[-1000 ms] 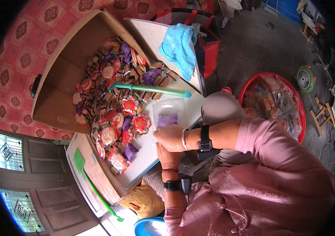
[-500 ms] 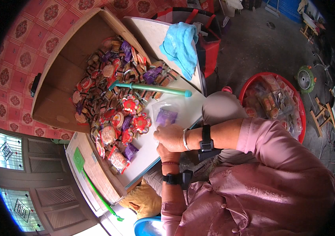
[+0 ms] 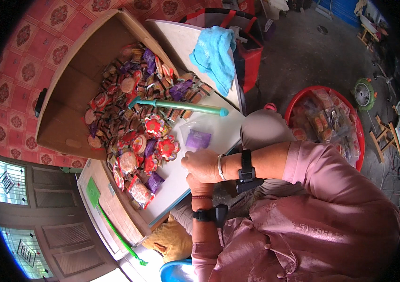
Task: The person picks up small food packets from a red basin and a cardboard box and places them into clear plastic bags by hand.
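Note:
A clear plastic bag (image 3: 192,127) with a purple packet (image 3: 198,139) in it lies on the white tabletop. My right hand (image 3: 202,165), a silver bangle at its wrist, is closed at the bag's near end. Tucked below and against it is my left hand (image 3: 200,185), also closed there; its fingers are mostly hidden. Beside my hands spreads a heap of small wrapped snacks (image 3: 127,141), spilling from a large cardboard box (image 3: 71,101). Among them are red flower-shaped packs (image 3: 167,147) and another purple packet (image 3: 155,182).
A teal tube-shaped tool with a cross handle (image 3: 181,106) lies across the heap. A blue cloth (image 3: 214,56) hangs over a board behind. On the floor at right stand a red tub (image 3: 288,110) of packed bags and a green fan (image 3: 364,94). A green fly swatter (image 3: 111,222) lies at left.
My hands, still together at the bag, have shifted very slightly to the left, and my right fist has turned a little. The bag and the heap look the same.

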A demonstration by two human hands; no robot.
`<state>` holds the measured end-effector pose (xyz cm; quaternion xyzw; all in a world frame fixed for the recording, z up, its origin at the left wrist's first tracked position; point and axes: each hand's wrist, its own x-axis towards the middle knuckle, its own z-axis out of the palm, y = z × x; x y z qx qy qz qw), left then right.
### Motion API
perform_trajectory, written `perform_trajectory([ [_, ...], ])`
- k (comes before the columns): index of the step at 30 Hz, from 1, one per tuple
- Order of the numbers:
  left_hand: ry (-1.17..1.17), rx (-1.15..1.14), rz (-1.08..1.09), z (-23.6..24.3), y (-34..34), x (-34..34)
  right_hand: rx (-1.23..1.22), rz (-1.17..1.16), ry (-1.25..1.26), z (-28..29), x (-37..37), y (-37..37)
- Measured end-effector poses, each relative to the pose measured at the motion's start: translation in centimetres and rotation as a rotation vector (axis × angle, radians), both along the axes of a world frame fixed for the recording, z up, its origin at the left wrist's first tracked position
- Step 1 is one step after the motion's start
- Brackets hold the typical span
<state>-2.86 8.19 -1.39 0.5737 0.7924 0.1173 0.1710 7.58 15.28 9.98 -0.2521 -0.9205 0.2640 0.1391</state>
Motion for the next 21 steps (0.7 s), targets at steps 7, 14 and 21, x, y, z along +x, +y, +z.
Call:
perform_trajectory([
  [7,-0.278,0.429,-0.106,-1.2,-1.3,-0.5,0.059,-0.011,0.017,-0.3,-0.2,0.3],
  [14,-0.130,0.382,-0.103,-2.3,-0.2,-0.8,0.020,-0.015,0.019,0.1,-0.1,0.4],
  [21,0.076,0.321,-0.083,-3.9,1.2,-0.5,0.061,-0.019,0.023,0.3,-0.1,0.1],
])
